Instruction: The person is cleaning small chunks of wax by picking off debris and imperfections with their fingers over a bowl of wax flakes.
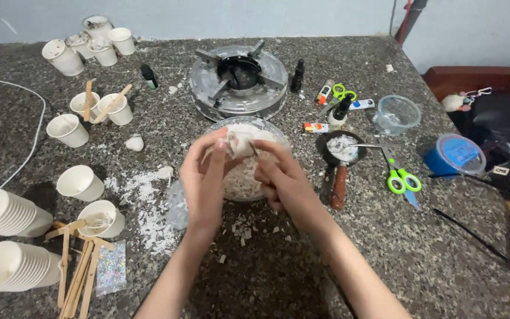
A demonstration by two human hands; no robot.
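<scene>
Paper cups (81,182) on the counter (302,260), far left. My left hand (203,177) and right hand (284,180) both grip one white wax lump (240,142), held over the glass bowl (242,177) of shavings. Small pan (342,149), green scissors (401,177) lie right.

I log a speckled counter (302,266), gas burner (238,82), green scissors (401,177), stacked paper cups (7,239), wooden sticks (78,274), blue-lidded tub (455,155), small pan (341,155).
</scene>
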